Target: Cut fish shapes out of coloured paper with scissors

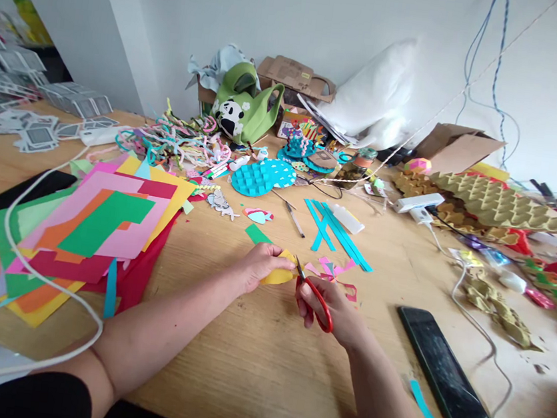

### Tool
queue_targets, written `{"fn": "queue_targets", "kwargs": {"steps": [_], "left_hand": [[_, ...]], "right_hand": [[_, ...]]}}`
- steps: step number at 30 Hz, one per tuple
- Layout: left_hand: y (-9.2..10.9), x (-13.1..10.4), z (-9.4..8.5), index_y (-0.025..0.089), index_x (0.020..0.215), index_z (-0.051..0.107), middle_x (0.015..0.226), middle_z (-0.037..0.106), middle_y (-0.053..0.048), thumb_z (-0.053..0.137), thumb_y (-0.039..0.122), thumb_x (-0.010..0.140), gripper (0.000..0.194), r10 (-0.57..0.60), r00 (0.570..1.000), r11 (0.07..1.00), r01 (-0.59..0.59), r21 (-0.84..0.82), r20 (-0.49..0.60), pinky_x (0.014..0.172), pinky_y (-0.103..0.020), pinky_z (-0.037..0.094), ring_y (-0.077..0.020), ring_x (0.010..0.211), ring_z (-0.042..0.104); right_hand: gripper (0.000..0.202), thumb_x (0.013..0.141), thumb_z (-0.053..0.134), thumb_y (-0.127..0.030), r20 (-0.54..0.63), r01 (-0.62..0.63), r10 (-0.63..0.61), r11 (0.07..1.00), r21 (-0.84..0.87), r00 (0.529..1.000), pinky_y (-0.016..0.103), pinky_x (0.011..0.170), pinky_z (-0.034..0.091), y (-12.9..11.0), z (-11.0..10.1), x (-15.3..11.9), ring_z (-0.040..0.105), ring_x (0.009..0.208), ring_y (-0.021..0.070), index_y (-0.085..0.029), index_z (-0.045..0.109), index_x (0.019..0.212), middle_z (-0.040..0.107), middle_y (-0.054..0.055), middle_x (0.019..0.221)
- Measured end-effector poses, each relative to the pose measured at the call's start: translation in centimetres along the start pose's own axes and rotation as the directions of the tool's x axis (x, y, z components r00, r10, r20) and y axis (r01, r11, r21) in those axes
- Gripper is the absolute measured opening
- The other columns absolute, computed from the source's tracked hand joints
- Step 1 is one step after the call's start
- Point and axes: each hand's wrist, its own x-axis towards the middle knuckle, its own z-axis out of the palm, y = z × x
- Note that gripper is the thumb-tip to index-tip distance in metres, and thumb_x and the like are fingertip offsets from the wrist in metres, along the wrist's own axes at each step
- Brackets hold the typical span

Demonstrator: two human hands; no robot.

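Observation:
My left hand (258,265) pinches a piece of yellow paper (278,276) above the middle of the table. In my right hand (330,305) are red-handled scissors (321,301), their blades pointing up and left at the right edge of the yellow paper. Whether the blades touch the paper I cannot tell for sure. Pink paper scraps (335,268) lie just beyond the scissors. A green paper strip (257,235) rests behind my left hand. Blue paper strips (341,233) and a grey pen-like tool (295,219) lie farther back.
A pile of coloured paper (106,216) covers the left, with a white cable (22,253) across it. A black phone (444,365) lies at the right. Egg-carton pieces (501,201), a power strip (417,203), blue scalloped discs (254,178) and a green panda bag (247,105) stand farther back.

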Motion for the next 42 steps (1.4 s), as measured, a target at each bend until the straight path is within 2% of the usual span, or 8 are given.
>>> {"fn": "queue_targets", "kwargs": {"steps": [10, 17, 42], "left_hand": [[0.04, 0.01, 0.01, 0.014, 0.065, 0.067, 0.063, 0.065, -0.002, 0.08, 0.03, 0.05, 0.026, 0.006, 1.0, 1.0, -0.006, 0.0, 0.003, 0.055, -0.023, 0.037, -0.0118, 0.057, 0.056], [0.07, -0.1, 0.03, 0.013, 0.066, 0.068, 0.064, 0.065, -0.003, 0.081, 0.029, 0.05, 0.026, -0.012, 1.0, 1.0, 0.012, -0.005, -0.004, 0.055, -0.024, 0.038, -0.0124, 0.057, 0.057], [0.02, -0.07, -0.01, 0.013, 0.065, 0.067, 0.063, 0.066, -0.003, 0.082, 0.028, 0.051, 0.025, -0.015, 1.0, 1.0, 0.015, -0.025, 0.007, 0.055, -0.023, 0.039, -0.0131, 0.057, 0.058]], "right_hand": [[0.051, 0.078, 0.065, -0.068, -0.014, -0.003, 0.004, 1.0, 0.015, 1.0, 0.025, 0.042, 0.038, 0.14, 0.02, 0.12, 0.053, 0.043, 0.0119, -0.021, 0.049, 0.066, 0.056, -0.001, 0.057], [0.049, 0.078, 0.066, -0.066, 0.01, 0.009, -0.009, 1.0, -0.004, 1.0, 0.025, 0.044, 0.039, 0.01, -0.1, 0.03, 0.056, 0.047, 0.0137, -0.021, 0.049, 0.07, 0.059, 0.0, 0.061], [0.049, 0.077, 0.068, -0.066, -0.003, 0.012, -0.012, 1.0, 0.02, 1.0, 0.025, 0.042, 0.038, 0.41, -0.11, 0.04, 0.054, 0.044, 0.0133, -0.021, 0.049, 0.068, 0.058, -0.001, 0.058]]}}
